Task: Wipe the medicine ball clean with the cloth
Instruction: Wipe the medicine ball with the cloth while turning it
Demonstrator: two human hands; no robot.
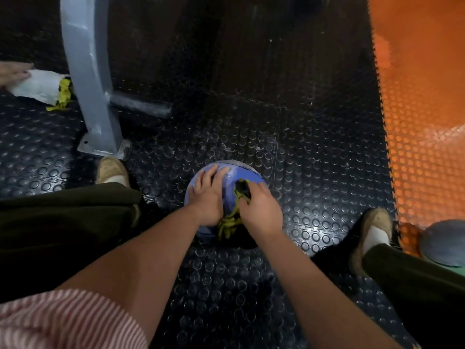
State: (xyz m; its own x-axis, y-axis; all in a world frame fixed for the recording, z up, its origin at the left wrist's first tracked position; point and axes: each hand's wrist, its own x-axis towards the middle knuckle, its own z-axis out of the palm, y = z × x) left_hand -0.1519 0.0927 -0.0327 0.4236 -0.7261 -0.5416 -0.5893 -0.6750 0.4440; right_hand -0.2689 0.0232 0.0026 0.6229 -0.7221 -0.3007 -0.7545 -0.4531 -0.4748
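A blue medicine ball (239, 175) with a pale grey band sits on the black studded floor between my feet. My left hand (208, 195) rests flat on its top left side with fingers spread. My right hand (259, 207) grips a dark cloth with yellow-green fringe (230, 222) and presses it on the ball's right side. The fringe hangs down the near side of the ball, between my two wrists. The lower part of the ball is hidden by my hands.
A grey metal machine post (95, 96) with a base plate stands at the left. Another person's hand (15, 73) holds a white cloth (40, 86) on the floor far left. An orange studded mat (422, 109) lies right; a grey ball (445, 243) sits by my right foot.
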